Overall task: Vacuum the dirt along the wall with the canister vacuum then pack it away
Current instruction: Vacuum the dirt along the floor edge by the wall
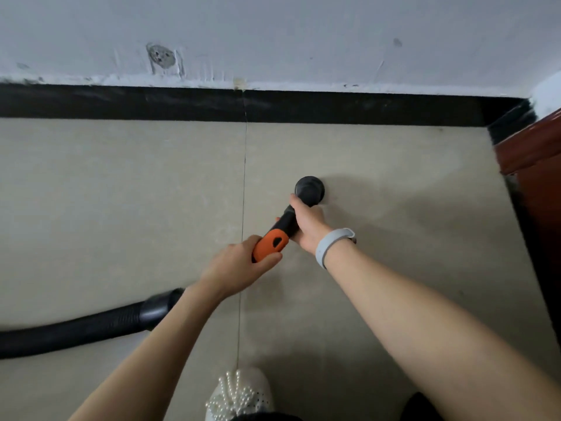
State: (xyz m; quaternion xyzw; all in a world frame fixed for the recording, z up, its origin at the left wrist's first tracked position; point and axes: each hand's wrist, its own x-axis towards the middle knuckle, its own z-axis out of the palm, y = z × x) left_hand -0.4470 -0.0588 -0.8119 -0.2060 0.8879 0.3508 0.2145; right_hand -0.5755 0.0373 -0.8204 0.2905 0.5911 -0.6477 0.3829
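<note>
Head view, looking down at a beige tiled floor (121,192) beside a white wall (273,34) edged with a black skirting board (182,103). Both hands grasp the vacuum wand (287,221), a black tube with an orange grip section (270,243). The left hand (239,265) curls round the orange grip at the end farther from the skirting board; the right hand (306,223), with a grey band (329,244) on its wrist, wraps round the black tube nearer the skirting board. The round black nozzle (309,191) sits at the wand's tip, on or just above the floor and clear of the skirting board; contact cannot be told. A black ribbed hose (76,329) lies on the floor, on the side of the left forearm away from the skirting board, and runs out of view. A white shoe with pearl beads (239,393) stands farthest from the skirting board. A dark red-brown panel (537,165) meets the skirting board's right end.
</note>
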